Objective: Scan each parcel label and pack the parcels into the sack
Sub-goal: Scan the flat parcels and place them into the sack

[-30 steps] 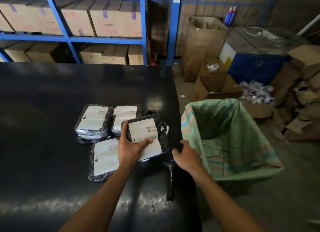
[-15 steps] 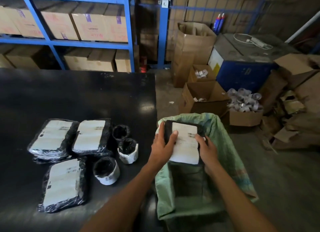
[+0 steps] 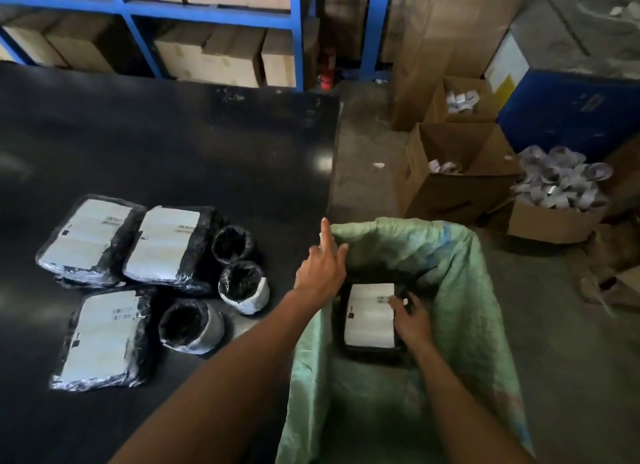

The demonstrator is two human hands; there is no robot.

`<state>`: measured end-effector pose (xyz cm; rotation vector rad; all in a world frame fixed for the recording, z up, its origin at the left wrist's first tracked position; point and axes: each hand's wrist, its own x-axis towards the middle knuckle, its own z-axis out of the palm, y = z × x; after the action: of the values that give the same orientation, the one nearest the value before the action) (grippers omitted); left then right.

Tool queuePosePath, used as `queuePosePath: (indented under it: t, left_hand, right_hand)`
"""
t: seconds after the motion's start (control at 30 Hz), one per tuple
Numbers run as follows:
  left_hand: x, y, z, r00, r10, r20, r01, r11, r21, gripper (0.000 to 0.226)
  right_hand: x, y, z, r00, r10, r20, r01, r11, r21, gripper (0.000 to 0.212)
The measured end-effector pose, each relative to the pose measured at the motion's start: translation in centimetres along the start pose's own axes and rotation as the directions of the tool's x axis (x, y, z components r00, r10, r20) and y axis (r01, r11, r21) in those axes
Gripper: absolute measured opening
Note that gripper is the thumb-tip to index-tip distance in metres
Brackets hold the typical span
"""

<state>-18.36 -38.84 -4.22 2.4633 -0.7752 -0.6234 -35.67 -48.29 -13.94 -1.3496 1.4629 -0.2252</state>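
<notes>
A green woven sack (image 3: 460, 290) stands open at the table's right edge. Inside it lies a black parcel with a white label (image 3: 369, 314), and my right hand (image 3: 410, 320) grips its right side down in the sack. My left hand (image 3: 320, 269) hovers over the sack's left rim with fingers spread and nothing in it. On the black table (image 3: 173, 145) lie three flat black parcels with white labels (image 3: 88, 235) (image 3: 162, 243) (image 3: 102, 335). Beside them sit three small round wrapped parcels (image 3: 232, 243) (image 3: 244, 287) (image 3: 190, 325).
Open cardboard boxes (image 3: 453, 172) with paper rolls stand on the floor beyond the sack. A blue cabinet (image 3: 571, 110) is at the far right. Blue shelving (image 3: 207, 13) with cartons runs behind the table.
The parcel held over the sack's mouth by both hands has gone down inside the sack. My left hand has let go and lifted to the rim; my right hand stays on it.
</notes>
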Motion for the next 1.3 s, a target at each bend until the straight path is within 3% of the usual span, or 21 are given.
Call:
queuePosePath:
  t: [0.13, 0.3, 0.47, 0.7, 0.9, 1.0, 1.1, 1.2, 1.3]
  left_hand:
    - [0.3, -1.1, 0.6, 1.000, -0.003, 0.018, 0.003, 1.000, 0.001, 0.074]
    - [1.0, -2.1, 0.6, 0.997, 0.046, 0.060, -0.044, 0.999, -0.027, 0.073]
    - [1.4, -2.4, 0.6, 0.996, 0.061, 0.071, -0.056, 0.996, -0.074, 0.073]
    - [1.0, -2.7, 0.3, 0.992, 0.083, 0.096, -0.072, 0.991, -0.116, 0.069]
    - [-0.8, -2.4, -1.8, 0.990, 0.028, 0.135, -0.012, 0.993, -0.117, 0.074]
    - [-1.6, -3.2, -3.9, 0.990, 0.069, 0.122, -0.061, 0.996, -0.070, 0.074]
    - [-2.4, -5.6, -6.9, 0.993, 0.113, 0.017, -0.113, 0.993, -0.024, 0.070]
    - [-3.2, -9.1, -10.1, 0.984, 0.125, -0.131, -0.127, 0.992, -0.013, 0.062]
    - [-4.1, -13.6, -13.1, 0.962, 0.102, -0.254, -0.107, 0.994, -0.005, 0.053]
  right_hand:
    - [3.6, 2.2, 4.1, 0.990, 0.026, 0.139, -0.004, 0.988, -0.156, 0.058]
    - [5.0, 3.0, 7.0, 0.989, 0.042, 0.144, -0.018, 0.986, -0.163, 0.054]
    - [7.4, 4.3, 6.9, 0.971, 0.125, 0.205, -0.046, 0.936, -0.350, 0.054]
    - [6.5, 2.2, 6.6, 0.970, 0.164, 0.181, -0.067, 0.890, -0.451, 0.049]
    - [2.8, -1.3, 4.4, 0.977, 0.045, 0.207, 0.052, 0.894, -0.444, 0.049]
    - [-0.5, -4.2, 2.7, 0.978, -0.067, 0.200, 0.149, 0.889, -0.432, 0.048]
    - [-4.4, -7.7, 1.5, 0.965, -0.219, 0.143, 0.259, 0.875, -0.410, 0.044]
    - [-8.2, -10.6, 1.6, 0.948, -0.313, 0.048, 0.316, 0.920, -0.234, 0.037]
    - [-12.5, -12.7, 3.2, 0.905, -0.425, -0.015, 0.421, 0.900, -0.117, 0.030]
